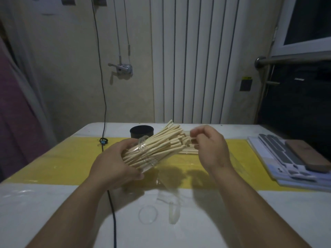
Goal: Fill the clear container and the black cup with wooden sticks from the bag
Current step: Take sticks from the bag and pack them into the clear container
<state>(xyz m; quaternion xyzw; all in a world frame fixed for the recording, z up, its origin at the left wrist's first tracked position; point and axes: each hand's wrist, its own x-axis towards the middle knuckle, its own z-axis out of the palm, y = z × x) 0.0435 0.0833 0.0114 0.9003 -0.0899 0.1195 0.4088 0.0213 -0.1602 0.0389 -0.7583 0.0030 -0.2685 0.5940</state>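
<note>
Wooden sticks (157, 147) packed tight in clear container (142, 146), tips fanning out past the mouth toward upper right. Container raised off counter (53, 203) and tilted, mouth turned away from the body, probably for sliding further sticks in lengthwise rather than dropping them on end.

Left grip (114, 163) wrapped round the base end and lower wall, holding the container steady at that slant. Right grip (209, 149) set at the protruding tips, fingers curled narrow as if pinching; round a stick, bag film or nothing, cannot tell. Position judged suitable for feeding in or levelling the tips.

Container judged close to full. Black cup (141, 132) upright on the far side of the counter, just behind the bundle, interior dark, no sticks seen rising from it; judged still to be filled. Remaining loose sticks (189, 151) lying flat on yellow strip (62, 158), beside and partly behind the right grip, apparently inside the clear bag (172, 192), with film spread toward the near edge.

Possible hindrances: fanned tips partly masking the cup's rim; black cable (112, 203) crossing the counter beneath the left forearm; clear ring (148, 214) and a folded clear strip (173, 213) near the front edge. Stack of flat boards (286, 163) at right, well apart.
</note>
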